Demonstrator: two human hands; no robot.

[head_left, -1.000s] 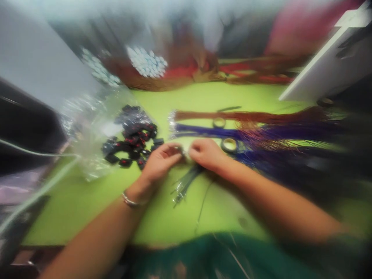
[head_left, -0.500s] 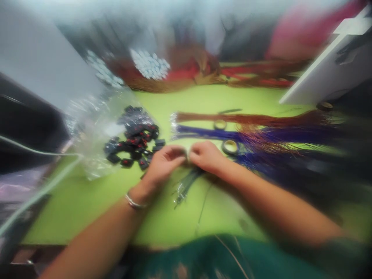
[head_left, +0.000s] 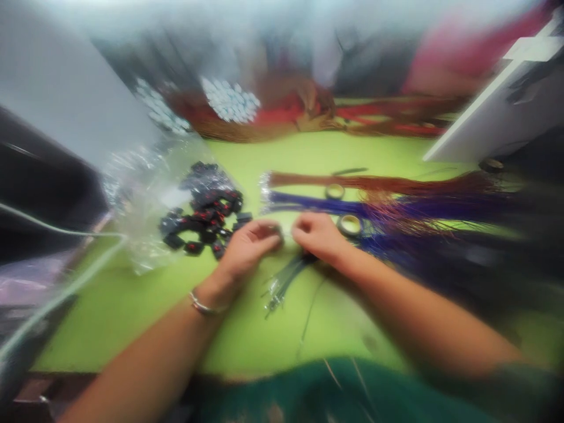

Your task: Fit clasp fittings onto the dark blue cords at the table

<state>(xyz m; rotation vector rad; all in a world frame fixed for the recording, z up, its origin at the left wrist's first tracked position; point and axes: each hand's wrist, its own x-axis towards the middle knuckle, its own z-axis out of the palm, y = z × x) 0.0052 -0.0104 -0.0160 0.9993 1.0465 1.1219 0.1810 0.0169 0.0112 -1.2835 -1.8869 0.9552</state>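
Observation:
My left hand [head_left: 249,247] is closed in a pinch above the green table, beside a pile of black connector housings [head_left: 211,214] with red parts. Opposite it, my right hand [head_left: 319,234] is also closed, fingertips pinched together. A small gap separates the two hands, with a faint pale bit in it. What each hand holds is hidden or too blurred to name. Below my right hand lies a bundle of dark wires [head_left: 284,285] with shiny metal ends. A thin single wire [head_left: 309,311] runs down the table nearby.
A clear plastic bag [head_left: 145,235] lies under the connectors. Brown wires [head_left: 308,179], blue wires [head_left: 308,201] and tape rolls [head_left: 350,224] lie beyond my right hand. Across the table, another person's hands [head_left: 315,108] are at red and brown wires. White panels [head_left: 493,100] flank the table.
My right hand has shifted slightly to the right, widening the gap between the hands. My left hand has stayed nearly in place, still pinched.

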